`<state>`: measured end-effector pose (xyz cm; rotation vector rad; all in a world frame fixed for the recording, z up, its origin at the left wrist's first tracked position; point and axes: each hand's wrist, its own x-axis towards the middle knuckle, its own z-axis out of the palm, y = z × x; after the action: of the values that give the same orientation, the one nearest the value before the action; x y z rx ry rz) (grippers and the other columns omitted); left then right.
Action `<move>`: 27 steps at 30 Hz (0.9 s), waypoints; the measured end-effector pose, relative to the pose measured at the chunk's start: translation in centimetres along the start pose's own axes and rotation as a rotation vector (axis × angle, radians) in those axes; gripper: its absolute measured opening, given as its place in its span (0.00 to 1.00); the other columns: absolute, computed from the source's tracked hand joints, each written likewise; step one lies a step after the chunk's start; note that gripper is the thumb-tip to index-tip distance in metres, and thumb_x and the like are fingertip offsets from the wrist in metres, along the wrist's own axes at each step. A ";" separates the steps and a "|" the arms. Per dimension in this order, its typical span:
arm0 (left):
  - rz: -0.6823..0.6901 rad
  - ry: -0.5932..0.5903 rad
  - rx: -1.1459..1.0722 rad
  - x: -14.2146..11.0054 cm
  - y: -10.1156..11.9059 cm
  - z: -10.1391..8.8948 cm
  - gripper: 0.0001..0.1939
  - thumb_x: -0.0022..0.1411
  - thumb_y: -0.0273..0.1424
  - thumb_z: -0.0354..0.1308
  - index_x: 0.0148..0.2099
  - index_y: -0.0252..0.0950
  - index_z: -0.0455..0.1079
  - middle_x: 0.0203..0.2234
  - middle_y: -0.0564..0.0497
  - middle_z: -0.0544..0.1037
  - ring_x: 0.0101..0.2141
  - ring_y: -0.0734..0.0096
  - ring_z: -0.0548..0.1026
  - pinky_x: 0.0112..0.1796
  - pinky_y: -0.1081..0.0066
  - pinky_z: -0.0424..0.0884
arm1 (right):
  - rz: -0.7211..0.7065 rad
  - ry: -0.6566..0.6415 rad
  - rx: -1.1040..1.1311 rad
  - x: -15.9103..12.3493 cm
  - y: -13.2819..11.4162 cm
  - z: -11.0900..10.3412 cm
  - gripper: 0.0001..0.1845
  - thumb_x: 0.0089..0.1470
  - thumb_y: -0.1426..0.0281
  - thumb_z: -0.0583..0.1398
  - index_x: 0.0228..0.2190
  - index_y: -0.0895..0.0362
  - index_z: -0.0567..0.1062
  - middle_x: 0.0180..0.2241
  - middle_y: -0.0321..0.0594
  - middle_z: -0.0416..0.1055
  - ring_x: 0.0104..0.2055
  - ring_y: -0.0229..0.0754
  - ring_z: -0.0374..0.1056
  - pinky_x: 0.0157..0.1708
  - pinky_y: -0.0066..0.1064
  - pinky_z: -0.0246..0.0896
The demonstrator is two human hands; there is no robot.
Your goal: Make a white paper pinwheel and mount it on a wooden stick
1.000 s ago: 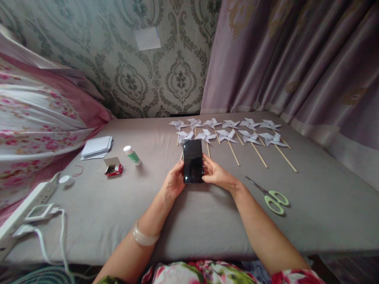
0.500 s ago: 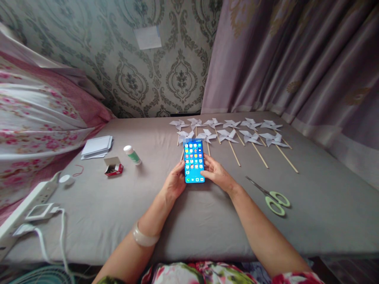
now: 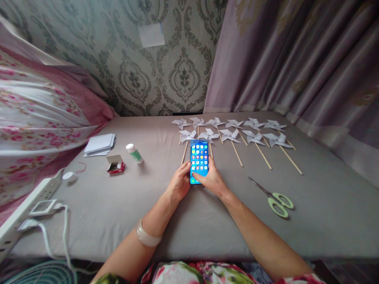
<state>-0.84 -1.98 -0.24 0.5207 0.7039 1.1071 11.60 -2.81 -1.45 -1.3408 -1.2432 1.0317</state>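
Note:
A smartphone (image 3: 199, 157) with a lit screen full of app icons is held upright over the grey bed sheet (image 3: 166, 213). My left hand (image 3: 179, 184) grips its left edge, fingers curled round it. My right hand (image 3: 211, 180) wraps the lower right side, with the thumb lying across the bottom of the screen. Behind the phone, several white paper pinwheels (image 3: 229, 134) on wooden sticks lie in two rows.
Green-handled scissors (image 3: 274, 199) lie to the right. On the left are a glue stick (image 3: 134, 153), a small open red box (image 3: 115, 164), a stack of white paper (image 3: 99, 144), a white tape roll (image 3: 70, 176) and a power strip (image 3: 28, 207) with cables.
The phone screen went from black to lit with app icons. My right thumb has moved onto the lower part of the screen.

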 end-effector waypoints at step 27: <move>0.009 -0.003 -0.003 0.3 -0.2 -0.2 0.09 0.56 0.27 0.61 0.40 0.31 0.76 0.36 0.47 0.81 0.38 0.66 0.77 0.43 0.69 0.70 | -0.018 0.056 0.147 0.8 -1.5 -2.0 0.16 0.48 0.65 0.59 0.37 0.57 0.79 0.36 0.40 0.79 0.34 0.46 0.73 0.33 0.33 0.67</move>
<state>-0.78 -1.82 -0.59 0.5234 0.6981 1.1156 13.47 -2.25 0.38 -1.2350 -1.1138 1.0453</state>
